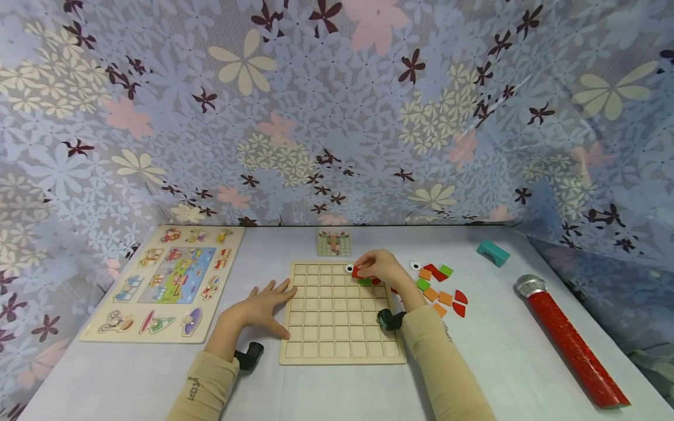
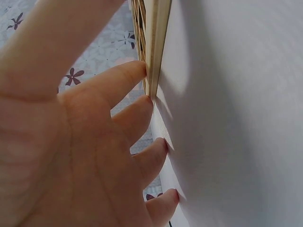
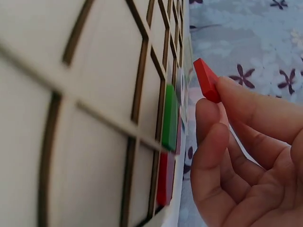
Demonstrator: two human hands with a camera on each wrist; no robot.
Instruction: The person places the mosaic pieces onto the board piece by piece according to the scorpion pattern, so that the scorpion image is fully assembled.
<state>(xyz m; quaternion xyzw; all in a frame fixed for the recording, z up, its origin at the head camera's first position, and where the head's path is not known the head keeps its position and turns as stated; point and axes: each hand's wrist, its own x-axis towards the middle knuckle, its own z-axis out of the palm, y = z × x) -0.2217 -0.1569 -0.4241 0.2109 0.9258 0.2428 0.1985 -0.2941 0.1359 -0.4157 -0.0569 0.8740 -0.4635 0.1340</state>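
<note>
A wooden grid board (image 1: pixel 334 316) lies flat in front of me. My left hand (image 1: pixel 260 310) is spread at its left side, fingertips touching the board's edge and the table. Above the board's upper right, my right hand (image 1: pixel 383 270) pinches a small red wedge-like piece (image 3: pixel 206 80) between thumb and finger, lifted off the grid. Below it, a green piece (image 3: pixel 169 118) and a red piece (image 3: pixel 164 179) sit in cells. An eye piece (image 1: pixel 350 269), white with a black dot, lies in the top row. Behind the board is a small pattern card (image 1: pixel 334 243).
Loose red, green and orange pieces (image 1: pixel 445 298) and another eye piece (image 1: pixel 415 265) lie right of the board. Farther right are a teal arch block (image 1: pixel 493 253) and a red toy microphone (image 1: pixel 571 342). A picture puzzle board (image 1: pixel 163 283) lies on the left.
</note>
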